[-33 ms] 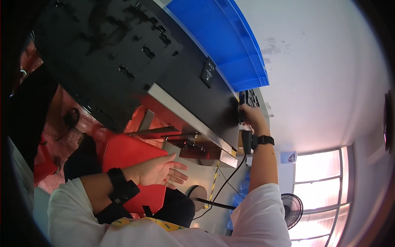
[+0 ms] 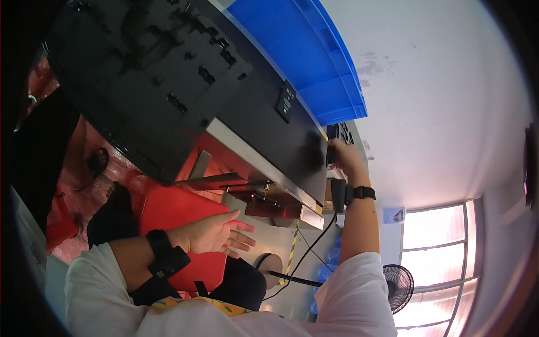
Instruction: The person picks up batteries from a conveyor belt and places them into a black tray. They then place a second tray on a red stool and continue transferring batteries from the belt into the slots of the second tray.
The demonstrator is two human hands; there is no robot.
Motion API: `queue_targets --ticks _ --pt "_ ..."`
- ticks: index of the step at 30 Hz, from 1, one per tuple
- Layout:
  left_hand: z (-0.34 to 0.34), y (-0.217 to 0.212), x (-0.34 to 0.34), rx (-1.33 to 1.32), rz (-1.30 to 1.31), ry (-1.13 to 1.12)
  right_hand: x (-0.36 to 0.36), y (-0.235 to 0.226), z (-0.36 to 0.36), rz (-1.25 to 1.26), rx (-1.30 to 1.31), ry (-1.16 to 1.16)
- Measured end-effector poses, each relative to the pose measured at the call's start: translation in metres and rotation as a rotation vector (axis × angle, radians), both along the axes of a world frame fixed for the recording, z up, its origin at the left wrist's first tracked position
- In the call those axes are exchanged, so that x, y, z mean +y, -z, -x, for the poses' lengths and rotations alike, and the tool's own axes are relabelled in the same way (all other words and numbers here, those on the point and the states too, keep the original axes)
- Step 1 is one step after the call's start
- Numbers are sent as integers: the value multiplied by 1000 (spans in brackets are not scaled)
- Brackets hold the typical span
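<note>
While the left hand (image 2: 215, 233) spreads its fingers, dark parts (image 2: 343, 133) lie just beyond the nearer right hand (image 2: 347, 157), its grip unclear.

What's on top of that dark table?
On the dark table are small black pieces and a flat black panel with pale marks. Anything the right hand covers is hidden.

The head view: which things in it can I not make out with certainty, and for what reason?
Right hand, head view: its fingertips and grip, hidden by the hand itself.
Blue bin, head view: its upper end, cut off by the top edge.
Small black pieces, head view: exact shapes, blurred and dark against the black surface.
Flat black plate, head view: its pale marks, too small.
</note>
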State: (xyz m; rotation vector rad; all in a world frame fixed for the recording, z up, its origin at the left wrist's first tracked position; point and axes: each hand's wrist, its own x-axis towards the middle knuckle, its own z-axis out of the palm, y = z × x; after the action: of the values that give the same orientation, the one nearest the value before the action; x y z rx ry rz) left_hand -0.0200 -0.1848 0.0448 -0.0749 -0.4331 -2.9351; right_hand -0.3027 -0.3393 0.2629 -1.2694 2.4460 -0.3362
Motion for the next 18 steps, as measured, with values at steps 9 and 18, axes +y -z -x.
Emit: queue_targets --ticks 9,18 --pt "-9 -3 -7 -12 71 -135 -38 4 -101 38 -69 -235" --pt "-34 -17 2 111 275 -339 -16 -6 -76 -165 -16 -214"
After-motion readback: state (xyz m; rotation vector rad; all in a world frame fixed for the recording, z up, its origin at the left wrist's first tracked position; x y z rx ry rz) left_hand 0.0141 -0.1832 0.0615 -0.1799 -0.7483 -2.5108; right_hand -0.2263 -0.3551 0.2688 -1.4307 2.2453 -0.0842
